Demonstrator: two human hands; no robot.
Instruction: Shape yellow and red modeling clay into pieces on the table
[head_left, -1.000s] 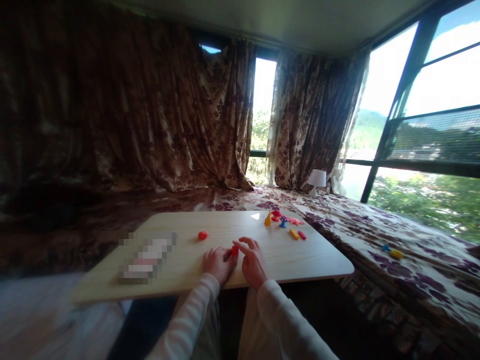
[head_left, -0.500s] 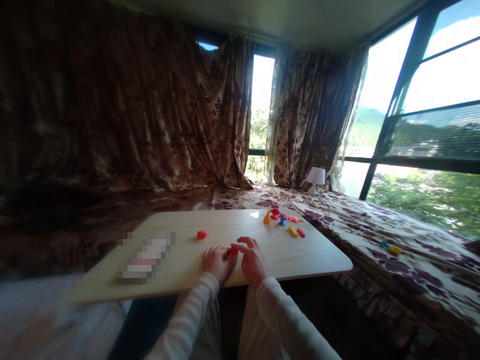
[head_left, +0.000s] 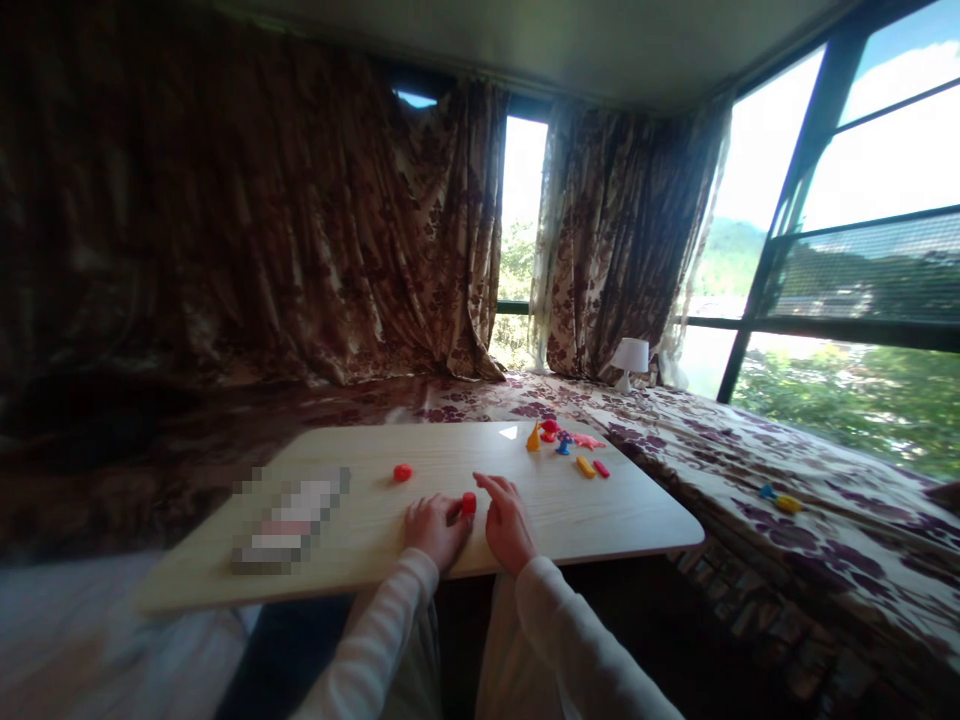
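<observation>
Both of my hands rest near the front edge of a pale wooden table [head_left: 615, 515]. A small red piece [head_left: 469, 502] sits between them. The curled fingers of my left hand [head_left: 431, 528] pinch it at the tips. Just right of it, my right hand [head_left: 508, 522] lies with its fingers stretched out and apart, and nothing in them. A second red piece [head_left: 403, 472] lies on the table farther back, to the left.
Several small coloured pieces [head_left: 564, 443] lie at the table's far right corner, among them an orange cone [head_left: 533, 438]. A pixelated flat item [head_left: 289, 515] lies on the table's left. A white lamp [head_left: 631, 358] and two loose pieces [head_left: 780, 500] are on the floral bedspread.
My right hand has let go of the red piece and flattened beside it. My left hand stays at the piece. The view has shifted slightly.
</observation>
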